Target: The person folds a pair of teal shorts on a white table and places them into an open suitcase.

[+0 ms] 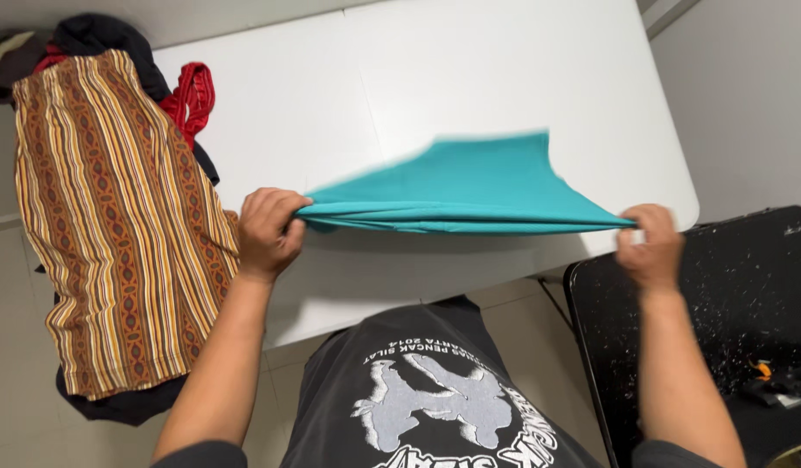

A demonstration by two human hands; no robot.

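Holding a teal cloth point(470, 186) by its near edge, the person stretches it out between both hands above the white table point(331, 95). The left hand point(269, 232) is clenched on the corner at 9 o'clock. The right hand point(650, 245) pinches the corner at 3 o'clock. So the cloth's long side runs straight from one hand to the other, left to right. The rest of the cloth reaches away toward 12 o'clock, and its far edge is lifted and blurry. Both hands are just as near to it, since each one holds a corner. The cloth looks folded, with a few layers showing along the near edge.

At 9 o'clock from the left hand, a striped cloth point(114, 217) lies on a pile of clothes, with some red cloth point(191, 97) at 11 o'clock. A black chair point(721, 295) stands at 4 o'clock, close to the right hand.
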